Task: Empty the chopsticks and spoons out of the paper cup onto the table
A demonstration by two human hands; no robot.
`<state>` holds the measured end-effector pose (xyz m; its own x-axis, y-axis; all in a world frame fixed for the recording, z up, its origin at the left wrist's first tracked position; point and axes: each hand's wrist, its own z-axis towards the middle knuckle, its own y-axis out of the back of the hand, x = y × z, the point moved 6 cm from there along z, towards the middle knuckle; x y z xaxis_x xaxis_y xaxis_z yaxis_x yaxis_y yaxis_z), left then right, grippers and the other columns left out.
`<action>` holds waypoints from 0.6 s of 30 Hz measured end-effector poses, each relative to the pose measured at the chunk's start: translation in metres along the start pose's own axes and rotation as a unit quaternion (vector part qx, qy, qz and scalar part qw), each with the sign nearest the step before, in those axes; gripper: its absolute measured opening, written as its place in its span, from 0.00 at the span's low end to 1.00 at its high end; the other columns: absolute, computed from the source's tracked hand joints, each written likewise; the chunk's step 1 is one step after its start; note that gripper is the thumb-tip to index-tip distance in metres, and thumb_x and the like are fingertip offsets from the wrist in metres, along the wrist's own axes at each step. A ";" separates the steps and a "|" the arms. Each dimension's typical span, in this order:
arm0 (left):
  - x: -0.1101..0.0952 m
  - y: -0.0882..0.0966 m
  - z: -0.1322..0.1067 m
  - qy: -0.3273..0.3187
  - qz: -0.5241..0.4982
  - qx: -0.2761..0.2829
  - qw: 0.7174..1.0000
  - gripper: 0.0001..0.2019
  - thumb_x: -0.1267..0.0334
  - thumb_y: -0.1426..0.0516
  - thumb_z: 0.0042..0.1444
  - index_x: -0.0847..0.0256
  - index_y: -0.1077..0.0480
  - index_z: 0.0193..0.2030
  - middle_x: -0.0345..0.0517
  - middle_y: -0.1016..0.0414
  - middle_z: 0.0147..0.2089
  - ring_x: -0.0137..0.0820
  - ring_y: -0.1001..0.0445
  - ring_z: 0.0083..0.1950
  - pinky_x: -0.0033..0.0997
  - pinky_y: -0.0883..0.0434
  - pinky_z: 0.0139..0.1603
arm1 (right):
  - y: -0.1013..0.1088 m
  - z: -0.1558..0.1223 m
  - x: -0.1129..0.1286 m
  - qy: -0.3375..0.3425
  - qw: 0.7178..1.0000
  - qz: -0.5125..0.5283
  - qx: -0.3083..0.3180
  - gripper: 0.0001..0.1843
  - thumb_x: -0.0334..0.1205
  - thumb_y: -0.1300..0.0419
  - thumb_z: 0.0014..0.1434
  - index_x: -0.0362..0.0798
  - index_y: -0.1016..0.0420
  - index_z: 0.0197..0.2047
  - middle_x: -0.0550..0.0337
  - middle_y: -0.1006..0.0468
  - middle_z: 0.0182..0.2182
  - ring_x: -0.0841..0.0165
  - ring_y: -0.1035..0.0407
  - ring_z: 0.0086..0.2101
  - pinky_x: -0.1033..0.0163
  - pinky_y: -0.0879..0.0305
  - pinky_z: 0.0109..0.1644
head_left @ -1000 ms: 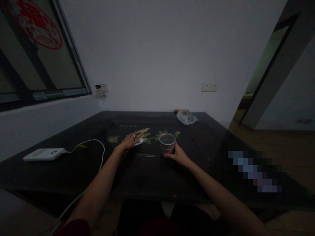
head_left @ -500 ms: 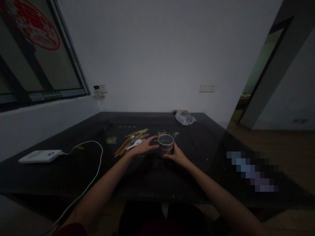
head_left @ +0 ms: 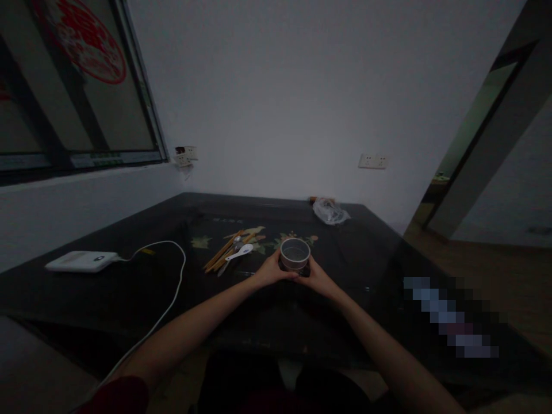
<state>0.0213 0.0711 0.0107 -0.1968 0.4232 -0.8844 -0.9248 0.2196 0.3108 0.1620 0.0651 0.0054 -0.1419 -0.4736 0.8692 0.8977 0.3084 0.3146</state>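
Observation:
A round, open-topped grey cup point(head_left: 295, 256) stands upright in the middle of the dark table. From its left side my left hand point(head_left: 272, 270) wraps round it, and my right hand point(head_left: 318, 277) grips it from the right. The two thumbs meet at the near side. Left of the hands lie several wooden chopsticks point(head_left: 222, 253), a white spoon point(head_left: 240, 252) and a metal spoon point(head_left: 236, 241), bunched together. The lower part of the cup is partly covered by my fingers.
A white power bank point(head_left: 81, 261) with a white cable point(head_left: 183, 270) lies on the table point(head_left: 172, 322) at left. At the back is a crumpled clear plastic bag point(head_left: 331, 213). A pixelated object point(head_left: 448, 316) lies at right.
My left hand has moved right and closed on the cup; before, it was apart from it with fingers spread. My right hand stays on the cup. The whole view has shifted slightly.

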 end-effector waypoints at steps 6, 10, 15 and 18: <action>-0.021 0.009 0.000 -0.019 0.024 -0.018 0.999 0.41 0.56 0.31 0.36 0.62 0.39 0.59 0.56 0.31 0.57 0.45 0.33 0.58 0.46 0.38 0.61 | 0.000 0.000 0.012 0.004 1.000 0.005 -0.021 0.44 0.42 0.34 0.48 0.49 0.50 0.64 0.47 0.39 0.61 0.58 0.41 0.59 0.50 0.45 0.63; -0.034 0.031 0.006 -0.026 0.047 -0.069 0.996 0.37 0.56 0.32 0.38 0.62 0.37 0.56 0.55 0.30 0.55 0.44 0.31 0.56 0.44 0.36 0.59 | 0.002 -0.001 0.021 0.019 0.999 0.004 -0.028 0.43 0.42 0.37 0.52 0.54 0.54 0.66 0.49 0.45 0.64 0.59 0.47 0.62 0.48 0.43 0.61; -0.037 0.111 0.013 -0.002 0.052 -0.209 0.976 0.34 0.57 0.33 0.41 0.63 0.38 0.54 0.56 0.29 0.54 0.41 0.29 0.54 0.41 0.32 0.55 | 0.009 -0.002 0.018 0.004 0.999 -0.030 -0.039 0.34 0.42 0.40 0.54 0.55 0.46 0.63 0.50 0.37 0.59 0.59 0.40 0.58 0.49 0.37 0.56; -0.022 0.176 0.000 0.010 0.104 -0.308 0.946 0.33 0.59 0.34 0.42 0.64 0.39 0.55 0.55 0.30 0.56 0.40 0.29 0.55 0.40 0.33 0.57 | 0.011 -0.002 0.011 -0.009 0.997 -0.063 -0.049 0.26 0.41 0.41 0.55 0.52 0.37 0.57 0.51 0.32 0.55 0.60 0.36 0.54 0.51 0.34 0.53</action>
<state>-0.1371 0.1008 0.0851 -0.3955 0.3836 -0.8345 -0.8787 -0.4224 0.2224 0.1715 0.0618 0.0174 -0.2629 -0.4891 0.8317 0.9082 0.1655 0.3844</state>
